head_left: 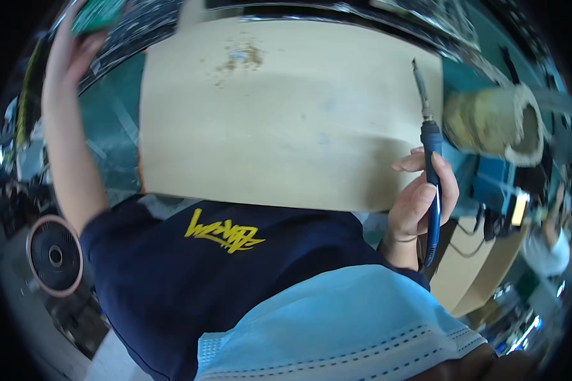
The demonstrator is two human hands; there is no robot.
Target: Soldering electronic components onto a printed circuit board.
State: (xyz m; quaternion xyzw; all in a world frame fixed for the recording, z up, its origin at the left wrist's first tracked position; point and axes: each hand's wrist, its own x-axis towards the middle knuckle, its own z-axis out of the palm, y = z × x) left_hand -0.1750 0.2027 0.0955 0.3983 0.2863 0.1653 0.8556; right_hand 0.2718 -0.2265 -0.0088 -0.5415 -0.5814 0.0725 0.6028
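Observation:
My right hand is closed around the blue handle of a soldering iron. Its bare metal tip points away from me, above the right side of a pale board. At the far left, my left arm stretches up to the picture's edge. There my left hand, partly cut off, has a green flat piece between thumb and fingers; what kind of piece it is stays unclear. Brown residue is scattered on the far part of the board.
A stained, yellowish cylindrical holder lies right of the board, with a blue box-shaped unit nearer me. Clear plastic wrapping covers things along the back left. A round fan stands at lower left. Another person is at the far right.

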